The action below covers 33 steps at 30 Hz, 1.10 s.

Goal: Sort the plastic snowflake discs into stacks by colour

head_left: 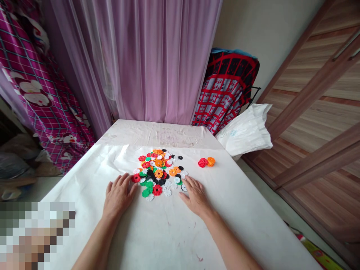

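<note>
A loose pile of notched plastic discs point(158, 173) in red, orange, green, black and white lies on the white-covered table point(163, 232). My left hand point(118, 193) rests at the pile's left side, fingers stretched out, with its thumb close to a red disc point(136, 178). On the right side, my right hand point(195, 195) lies with fingers spread beside a few white discs point(183, 187); whether it touches them I cannot tell. Neither hand holds anything. Farther right sit a red disc piece point(202, 162) and an orange disc piece point(210, 161), close together and apart from the pile.
A purple curtain point(168, 60) hangs behind the table. A white sack point(247, 129) leans at the right edge, near a red-and-black patterned cloth point(225, 82). The wooden wardrobe point(317, 123) stands at right. A magenta patterned cloth point(42, 86) hangs at left; the lower left corner is pixelated.
</note>
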Tool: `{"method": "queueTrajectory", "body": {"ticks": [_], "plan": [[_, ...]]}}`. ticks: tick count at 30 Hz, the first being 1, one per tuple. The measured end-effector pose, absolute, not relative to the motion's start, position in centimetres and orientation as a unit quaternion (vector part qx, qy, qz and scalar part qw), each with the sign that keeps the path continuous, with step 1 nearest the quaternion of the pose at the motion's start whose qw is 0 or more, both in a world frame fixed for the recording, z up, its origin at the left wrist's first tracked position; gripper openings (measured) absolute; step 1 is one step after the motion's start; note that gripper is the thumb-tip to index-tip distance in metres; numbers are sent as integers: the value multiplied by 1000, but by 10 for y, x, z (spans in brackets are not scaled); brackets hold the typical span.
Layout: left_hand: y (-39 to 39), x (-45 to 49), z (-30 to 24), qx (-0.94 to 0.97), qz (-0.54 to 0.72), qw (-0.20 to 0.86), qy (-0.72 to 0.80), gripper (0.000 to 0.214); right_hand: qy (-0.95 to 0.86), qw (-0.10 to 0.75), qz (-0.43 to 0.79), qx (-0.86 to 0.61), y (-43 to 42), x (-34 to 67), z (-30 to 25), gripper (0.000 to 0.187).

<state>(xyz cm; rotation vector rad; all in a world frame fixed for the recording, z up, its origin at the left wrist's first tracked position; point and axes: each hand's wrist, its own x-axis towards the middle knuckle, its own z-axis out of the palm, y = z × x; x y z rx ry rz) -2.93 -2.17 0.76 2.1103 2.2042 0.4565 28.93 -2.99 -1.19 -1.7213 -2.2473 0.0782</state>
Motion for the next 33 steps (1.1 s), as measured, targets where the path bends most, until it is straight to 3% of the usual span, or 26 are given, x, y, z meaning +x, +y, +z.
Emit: {"method": "queueTrajectory", "body": {"ticks": [6,11,18,27,33], "plan": [[-30,-2,-3,739,120,26,662,83,-770,217,18,-600,-11,257,-19,45],[-25,31,0,717,105,35,688,74,-718,302,11,-627,-6,255,-15,36],[-28,26,4,762,164,15,626,49,-765,270,42,-583,-58,244,-11,29],[-58,31,-11,808,126,7,575,50,-782,238,55,-574,-66,235,-3,28],[-66,35,-18,789,142,-29,597,51,-733,311,53,-603,-65,242,-10,27]]}}
